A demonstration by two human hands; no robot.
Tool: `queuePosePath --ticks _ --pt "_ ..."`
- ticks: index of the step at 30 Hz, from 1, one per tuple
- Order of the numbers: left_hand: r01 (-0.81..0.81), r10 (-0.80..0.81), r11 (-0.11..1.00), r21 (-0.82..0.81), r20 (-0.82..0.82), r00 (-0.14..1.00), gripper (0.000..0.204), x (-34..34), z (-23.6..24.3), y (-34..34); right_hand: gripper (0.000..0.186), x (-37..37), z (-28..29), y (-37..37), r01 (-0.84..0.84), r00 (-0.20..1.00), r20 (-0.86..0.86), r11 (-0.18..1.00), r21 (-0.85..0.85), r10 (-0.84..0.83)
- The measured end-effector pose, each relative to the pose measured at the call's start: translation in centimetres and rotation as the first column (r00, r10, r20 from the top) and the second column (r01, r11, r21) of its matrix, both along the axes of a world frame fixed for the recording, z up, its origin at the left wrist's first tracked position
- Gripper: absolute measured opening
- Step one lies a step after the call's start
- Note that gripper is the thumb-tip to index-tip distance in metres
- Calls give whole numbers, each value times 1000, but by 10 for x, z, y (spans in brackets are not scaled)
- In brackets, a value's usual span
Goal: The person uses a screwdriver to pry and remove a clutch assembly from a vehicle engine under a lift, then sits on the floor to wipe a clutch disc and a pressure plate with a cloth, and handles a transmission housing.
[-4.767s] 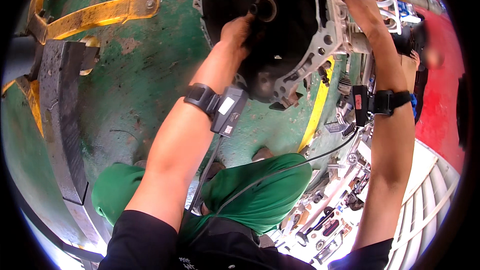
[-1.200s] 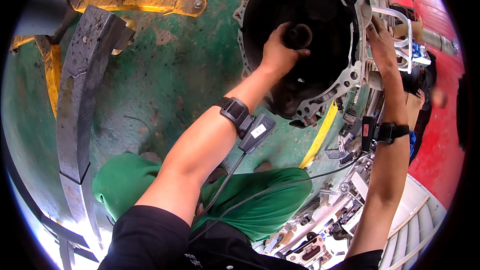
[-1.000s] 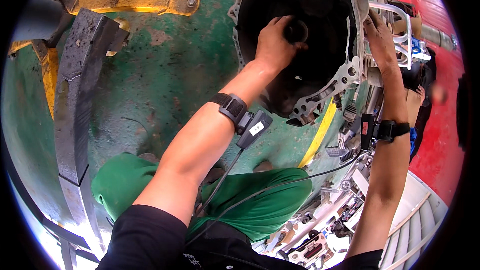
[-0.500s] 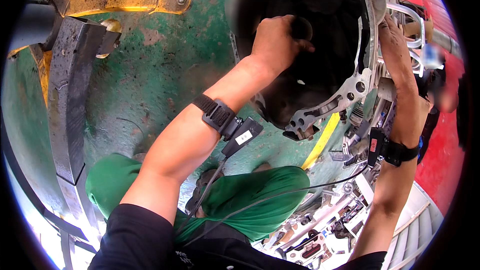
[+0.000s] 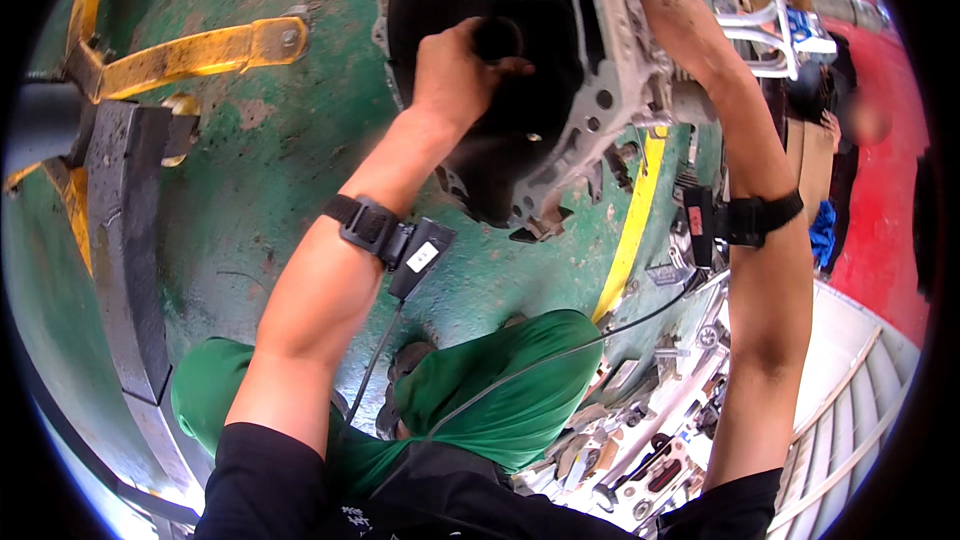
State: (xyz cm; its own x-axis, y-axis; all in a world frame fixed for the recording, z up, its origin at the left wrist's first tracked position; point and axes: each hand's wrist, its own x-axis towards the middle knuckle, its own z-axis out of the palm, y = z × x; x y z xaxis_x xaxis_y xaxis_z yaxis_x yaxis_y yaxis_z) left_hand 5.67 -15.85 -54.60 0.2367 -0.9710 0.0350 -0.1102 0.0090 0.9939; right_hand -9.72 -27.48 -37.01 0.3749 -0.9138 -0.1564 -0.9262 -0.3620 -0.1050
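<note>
A big gearbox bell housing [image 5: 590, 130], black inside with a pale cast-metal bolt rim, stands on the green floor in front of me. My left hand [image 5: 455, 70] reaches into its dark hollow, fingers curled around a round black sleeve [image 5: 497, 37] at the centre. My right hand [image 5: 675, 15] grips the housing's rim at the upper right, next to a white tubular frame [image 5: 760, 10]. Both wrists carry black strapped devices with a cable. My knees in green trousers [image 5: 500, 390] are below.
A yellow lift arm [image 5: 200, 50] and a grey steel arm [image 5: 120, 230] lie on the green floor [image 5: 290, 170] at left. A yellow floor stripe [image 5: 630, 230] runs right of the housing. Tools lie in a rack [image 5: 650, 440] at lower right. Another person [image 5: 850, 130] stands on red floor [image 5: 880, 240].
Both hands keep their places on the housing. My left hand has shifted slightly on the central sleeve, and the view has swung so the housing sits more toward the top middle.
</note>
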Motion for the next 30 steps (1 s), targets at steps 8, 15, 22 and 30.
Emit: queuePosePath --ticks 8,15,22,30 --pt "28 -28 1000 -5 -22 999 33 -3 4 -3 60 25 16 16 25 996 -87 1000 16 -24" --pt "9 -9 1000 -6 72 997 27 -4 5 -7 60 24 16 15 68 994 -89 997 29 -65" --pt "20 -20 1000 3 -26 999 29 0 6 -2 58 18 13 12 4 999 -36 1000 17 -3" --pt "-46 43 998 -38 -69 997 36 -8 0 -8 58 17 7 8 3 997 -78 1000 5 -3"
